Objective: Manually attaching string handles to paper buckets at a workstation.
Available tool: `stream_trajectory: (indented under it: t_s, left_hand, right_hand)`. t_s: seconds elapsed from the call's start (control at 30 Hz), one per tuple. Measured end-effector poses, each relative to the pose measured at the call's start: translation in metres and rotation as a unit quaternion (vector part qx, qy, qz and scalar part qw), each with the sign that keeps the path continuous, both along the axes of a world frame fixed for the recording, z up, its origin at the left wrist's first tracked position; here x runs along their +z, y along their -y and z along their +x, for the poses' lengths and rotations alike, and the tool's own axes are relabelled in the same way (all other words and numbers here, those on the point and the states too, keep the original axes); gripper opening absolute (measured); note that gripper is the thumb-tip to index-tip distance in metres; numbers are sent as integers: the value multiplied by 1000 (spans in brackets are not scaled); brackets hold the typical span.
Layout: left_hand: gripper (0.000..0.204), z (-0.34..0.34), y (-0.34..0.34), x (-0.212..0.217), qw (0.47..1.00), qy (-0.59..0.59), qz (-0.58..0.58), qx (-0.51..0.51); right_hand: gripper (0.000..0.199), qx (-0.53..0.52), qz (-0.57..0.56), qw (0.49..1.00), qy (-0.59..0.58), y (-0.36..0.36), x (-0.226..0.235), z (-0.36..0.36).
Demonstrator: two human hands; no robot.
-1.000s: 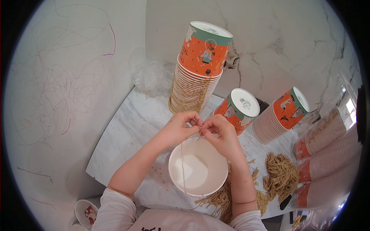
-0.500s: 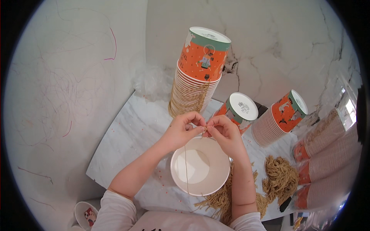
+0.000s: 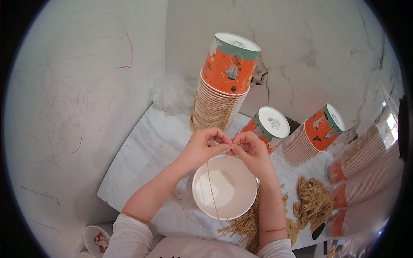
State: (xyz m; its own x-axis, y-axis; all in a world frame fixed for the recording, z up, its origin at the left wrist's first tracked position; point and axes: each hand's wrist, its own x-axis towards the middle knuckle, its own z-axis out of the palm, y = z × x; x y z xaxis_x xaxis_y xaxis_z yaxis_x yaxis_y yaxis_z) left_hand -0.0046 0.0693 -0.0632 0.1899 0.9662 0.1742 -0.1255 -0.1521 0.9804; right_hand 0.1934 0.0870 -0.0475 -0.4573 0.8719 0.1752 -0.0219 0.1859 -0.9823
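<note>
My left hand (image 3: 208,146) and my right hand (image 3: 251,150) meet fingertip to fingertip, both pinching a thin tan string (image 3: 211,182). Its loose end hangs down across an open white paper bucket (image 3: 202,211), which stands mouth up beneath my hands. At the bucket's far rim, my fingers hold the string close by. Just beyond them rises a tall stack of upside-down orange and green paper buckets (image 3: 230,69), with tan strings draped over the lower rims. Beside my right forearm lies a bundle of tan strings (image 3: 247,228), partly hidden by that arm.
Another tan string heap (image 3: 313,200) lies to the right. Behind it are an upturned bucket (image 3: 274,122) and a shorter bucket stack (image 3: 305,142). Plastic-wrapped stacks (image 3: 361,185) line the right side. Clear plastic (image 3: 172,94) is bunched at the marbled table's (image 3: 142,150) back corner.
The whole scene shifts slightly down and right in the picture. My hands stay pinched together on the string, with only small finger movements, and the hanging end slants a little more.
</note>
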Motion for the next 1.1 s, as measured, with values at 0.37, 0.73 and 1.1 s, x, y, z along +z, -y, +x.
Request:
stream_trajectory:
  t_s: [0.37,0.73,1.1]
  left_hand:
    - [12,-1,-5,-12,998,-22,16,50]
    - [10,-12,-5,-6,998,-54,18,15]
    - [15,-18,3,11,984,-169,-46,-16]
  right_hand:
    - [12,19,30,999,15,1,-3,-5]
    - [13,42,-75,996,-19,-3,-7,-3]
    - [13,19,-85,996,-26,-5,-11,-4]
